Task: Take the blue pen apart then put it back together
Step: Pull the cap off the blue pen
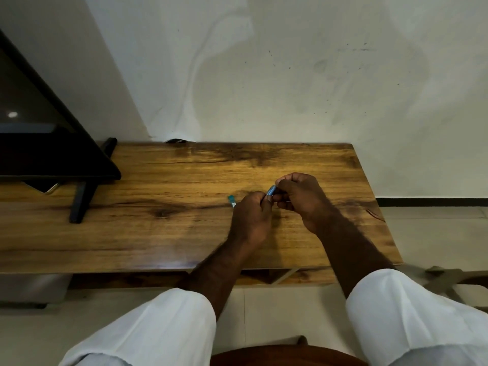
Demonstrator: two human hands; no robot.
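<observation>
Blue pen [271, 191] sits pinched between the left hand [250, 217] and right hand [298, 196] above the desk [158, 233], both grips pressed on it, likely to twist it.

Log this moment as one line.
left hand: gripping blue pen | right hand: gripping same pen | over table

Dim, soft indoor light. A pale glare patch sits on the table [169, 265] near edge. The hands [277, 207] are dark and slightly blurred. Wide-angle distortion bends the edges; a lamp reflects in the screen [12, 114].
</observation>
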